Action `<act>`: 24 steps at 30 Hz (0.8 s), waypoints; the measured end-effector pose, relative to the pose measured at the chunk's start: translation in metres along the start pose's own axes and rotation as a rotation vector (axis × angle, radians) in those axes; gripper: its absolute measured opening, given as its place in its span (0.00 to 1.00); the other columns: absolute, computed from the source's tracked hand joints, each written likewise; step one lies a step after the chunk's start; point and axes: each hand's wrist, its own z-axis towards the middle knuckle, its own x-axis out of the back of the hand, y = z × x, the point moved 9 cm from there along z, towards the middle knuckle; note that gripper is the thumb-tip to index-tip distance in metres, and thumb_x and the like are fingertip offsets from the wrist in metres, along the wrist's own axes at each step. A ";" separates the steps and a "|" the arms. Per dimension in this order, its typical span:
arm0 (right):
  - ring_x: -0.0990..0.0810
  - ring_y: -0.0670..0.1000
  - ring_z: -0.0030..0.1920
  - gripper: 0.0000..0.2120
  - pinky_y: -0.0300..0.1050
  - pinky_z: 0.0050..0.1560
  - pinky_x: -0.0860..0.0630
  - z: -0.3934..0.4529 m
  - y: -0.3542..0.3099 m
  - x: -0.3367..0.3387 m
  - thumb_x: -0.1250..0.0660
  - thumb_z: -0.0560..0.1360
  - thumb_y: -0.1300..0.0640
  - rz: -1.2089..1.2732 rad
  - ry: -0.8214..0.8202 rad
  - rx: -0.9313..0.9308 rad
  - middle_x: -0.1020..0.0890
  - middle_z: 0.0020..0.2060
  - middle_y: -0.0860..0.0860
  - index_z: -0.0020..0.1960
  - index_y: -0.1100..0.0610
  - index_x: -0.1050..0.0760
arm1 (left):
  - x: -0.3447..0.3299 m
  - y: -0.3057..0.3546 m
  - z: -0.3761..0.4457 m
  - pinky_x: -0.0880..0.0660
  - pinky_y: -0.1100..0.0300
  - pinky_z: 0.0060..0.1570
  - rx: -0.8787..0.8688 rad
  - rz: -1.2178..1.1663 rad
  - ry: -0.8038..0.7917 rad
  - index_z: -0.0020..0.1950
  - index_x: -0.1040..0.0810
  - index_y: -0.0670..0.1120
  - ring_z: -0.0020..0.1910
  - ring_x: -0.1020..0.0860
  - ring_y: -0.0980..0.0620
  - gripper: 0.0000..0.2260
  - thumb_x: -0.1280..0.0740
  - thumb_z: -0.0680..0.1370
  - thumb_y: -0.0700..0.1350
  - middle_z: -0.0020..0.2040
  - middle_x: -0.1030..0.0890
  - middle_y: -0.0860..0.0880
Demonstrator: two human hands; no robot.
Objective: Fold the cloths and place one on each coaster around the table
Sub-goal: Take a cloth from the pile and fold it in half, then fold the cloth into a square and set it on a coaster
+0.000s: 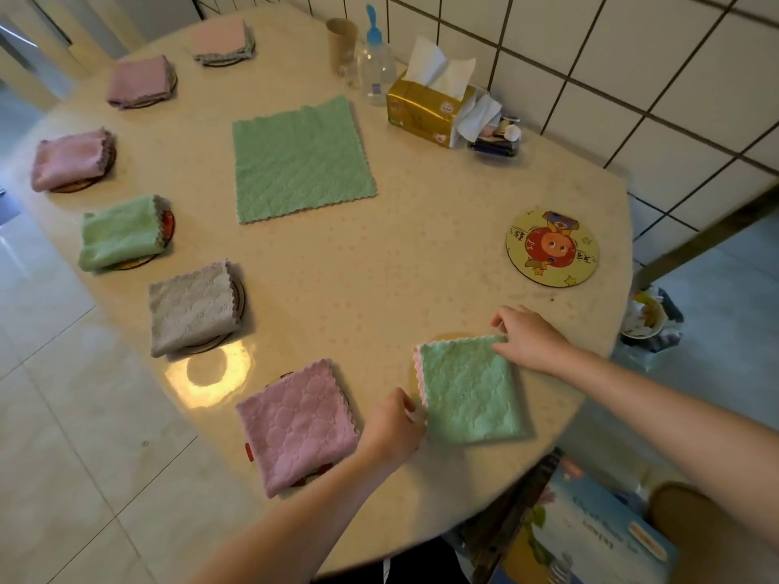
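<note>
A folded green cloth (470, 389) lies near the table's front edge, almost covering a coaster whose yellow rim (447, 337) peeks out behind it. My left hand (394, 427) pinches its near-left corner. My right hand (529, 339) holds its far-right corner. A flat, unfolded green cloth (301, 160) is spread at the middle of the table. A bare round cartoon coaster (552, 247) sits at the right. Folded cloths rest on coasters along the left edge: purple (297, 425), grey (192, 307), green (120, 233), and several pink ones farther back.
At the back stand a gold tissue pack (425, 109), a clear bottle with a blue cap (375, 65), a cardboard tube (341, 44) and a small tray of oddments (497, 141). A tiled wall runs along the right. A bin (649, 322) stands on the floor beside the table.
</note>
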 end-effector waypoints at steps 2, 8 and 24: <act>0.26 0.50 0.56 0.16 0.49 0.56 0.25 0.007 -0.018 0.011 0.37 0.76 0.58 -0.046 0.050 0.043 0.28 0.61 0.51 0.63 0.55 0.31 | 0.019 0.013 0.005 0.30 0.64 0.25 -0.038 0.057 0.001 0.53 0.31 0.47 0.34 0.22 0.52 0.06 0.37 0.77 0.42 0.40 0.20 0.48; 0.26 0.51 0.57 0.15 0.51 0.57 0.25 0.053 -0.091 0.036 0.39 0.76 0.57 -0.022 0.078 0.143 0.26 0.60 0.50 0.63 0.55 0.30 | 0.133 0.059 0.049 0.25 0.59 0.35 -0.161 0.184 0.132 0.56 0.27 0.45 0.40 0.20 0.50 0.10 0.35 0.75 0.40 0.45 0.20 0.49; 0.30 0.59 0.62 0.17 0.51 0.58 0.29 0.221 -0.254 0.069 0.46 0.75 0.67 -0.319 0.104 0.180 0.29 0.60 0.57 0.63 0.61 0.32 | 0.375 0.072 0.211 0.29 0.52 0.57 -0.354 0.861 0.354 0.68 0.31 0.48 0.66 0.34 0.45 0.22 0.38 0.74 0.39 0.67 0.30 0.49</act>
